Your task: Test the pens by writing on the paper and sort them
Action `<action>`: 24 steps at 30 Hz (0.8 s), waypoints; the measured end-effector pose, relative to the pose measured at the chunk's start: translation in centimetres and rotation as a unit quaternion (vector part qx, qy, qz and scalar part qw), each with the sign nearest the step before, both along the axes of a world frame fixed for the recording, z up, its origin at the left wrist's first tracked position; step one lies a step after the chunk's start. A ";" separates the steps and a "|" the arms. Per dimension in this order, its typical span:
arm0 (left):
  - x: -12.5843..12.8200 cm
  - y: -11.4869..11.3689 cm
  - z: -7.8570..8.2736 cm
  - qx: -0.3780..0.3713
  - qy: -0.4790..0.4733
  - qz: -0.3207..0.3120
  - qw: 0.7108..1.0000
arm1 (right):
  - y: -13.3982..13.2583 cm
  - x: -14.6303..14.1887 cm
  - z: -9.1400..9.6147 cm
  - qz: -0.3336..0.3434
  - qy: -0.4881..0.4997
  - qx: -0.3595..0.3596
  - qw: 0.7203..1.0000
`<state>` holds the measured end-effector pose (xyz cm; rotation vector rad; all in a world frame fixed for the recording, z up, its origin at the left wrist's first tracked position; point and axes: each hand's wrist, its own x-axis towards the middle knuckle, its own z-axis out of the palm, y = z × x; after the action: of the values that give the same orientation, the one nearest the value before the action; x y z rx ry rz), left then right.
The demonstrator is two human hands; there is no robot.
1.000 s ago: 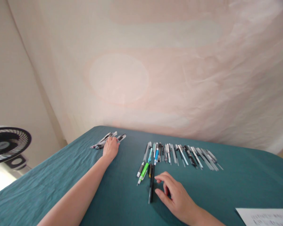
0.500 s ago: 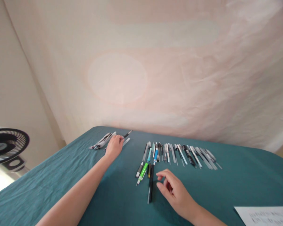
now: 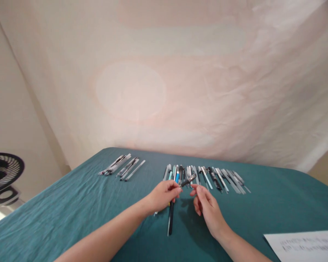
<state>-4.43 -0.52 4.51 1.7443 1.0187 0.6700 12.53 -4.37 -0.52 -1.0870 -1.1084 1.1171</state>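
Observation:
My left hand (image 3: 166, 193) pinches a dark pen (image 3: 188, 181) with a clear end, raised above the table and pointing up to the right. Close by, my right hand (image 3: 206, 207) has loosely curled, parted fingers just below the pen's far end and holds nothing that I can see. Beneath my left hand lies a black pen (image 3: 171, 218) beside a clear one, and other pens there are mostly hidden. Behind both hands runs a row of pens (image 3: 221, 180), including a blue one (image 3: 177, 176).
A separate group of clear and black pens (image 3: 116, 165) lies at the back left of the green-clothed table (image 3: 229, 225). A printed sheet of paper (image 3: 306, 245) is at the front right. A black fan (image 3: 5, 174) stands beyond the left edge.
My left hand has come from the back-left pens to the middle, bringing the dark pen with it. My right hand has risen slightly, close to that pen.

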 end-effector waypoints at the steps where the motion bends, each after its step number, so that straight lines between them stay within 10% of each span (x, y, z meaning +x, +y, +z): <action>1: 0.7 -0.7 -0.1 -0.023 -0.011 -0.013 1.000 | 0.0 0.2 0.0 -0.011 0.008 0.006 1.000; 24: 6.7 -4.2 -1.6 -0.389 -0.257 0.047 0.883 | 0.5 0.8 0.0 0.002 0.004 -0.036 0.999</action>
<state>2.23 -4.73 2.90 0.7591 0.8268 0.6148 13.31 -3.88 -0.49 -1.1357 -1.0713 1.1701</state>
